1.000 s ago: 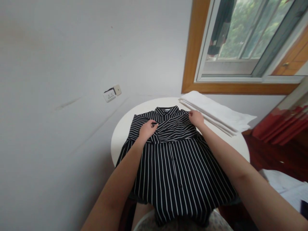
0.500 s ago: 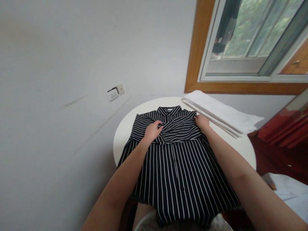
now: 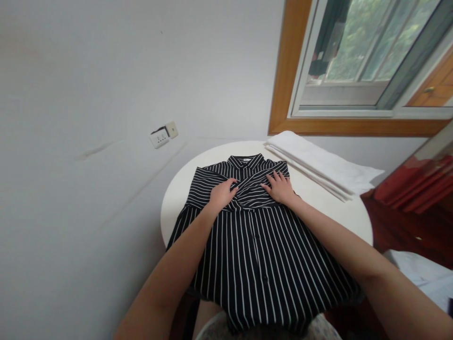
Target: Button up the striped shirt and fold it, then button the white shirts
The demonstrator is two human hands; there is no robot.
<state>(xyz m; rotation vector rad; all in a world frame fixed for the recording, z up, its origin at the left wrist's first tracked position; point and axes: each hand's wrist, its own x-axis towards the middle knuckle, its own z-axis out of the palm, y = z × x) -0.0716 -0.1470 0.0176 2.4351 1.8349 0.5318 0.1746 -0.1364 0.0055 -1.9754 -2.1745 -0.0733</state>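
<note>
A black shirt with white stripes (image 3: 244,255) lies front up, its collar at the far side and its hem hanging over the near edge of the round white table (image 3: 177,193). Both sleeves are folded across its chest. My left hand (image 3: 222,194) rests on the folded sleeves left of the middle, thumb and fingers apart. On the right sleeve my right hand (image 3: 279,188) lies flat, fingers spread. Neither hand holds anything that I can see.
Folded white cloth (image 3: 318,163) lies at the table's back right, reaching past its edge. Behind stand a wall with a socket (image 3: 160,138) and a wood-framed window (image 3: 278,94). Red fabric (image 3: 417,184) and a white item (image 3: 424,274) are at the right.
My right hand has let go of the shirt's right shoulder edge and moved inward, now flat on the folded sleeve. My left hand stays on the shirt. The view has shifted slightly.
</note>
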